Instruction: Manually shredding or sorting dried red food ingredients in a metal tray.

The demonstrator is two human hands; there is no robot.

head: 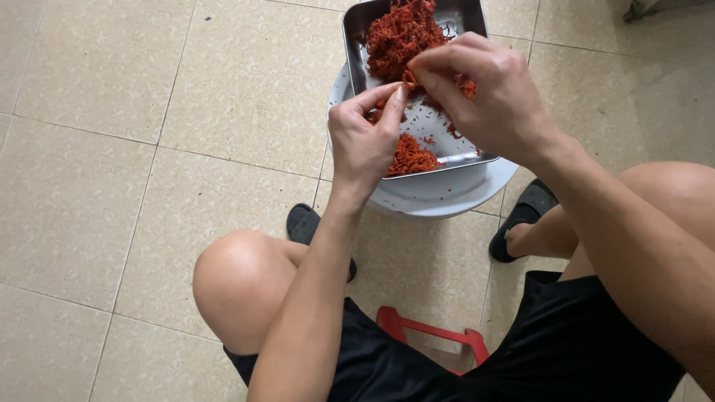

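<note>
Together, left hand [363, 141] and right hand [488, 93] fingers pinching one curled red strand [409, 77], shiny square steel tray [356, 37]

Red stool [432, 335], black sandals [525, 216], tiled floor [89, 186]

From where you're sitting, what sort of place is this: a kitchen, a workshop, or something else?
Probably a home floor or a small food-preparing spot, not a workshop. The person sits low on a red stool over a beige tiled floor, in dark slippers, both hands picking at red shreds in a metal tray set on a white tub.
</note>
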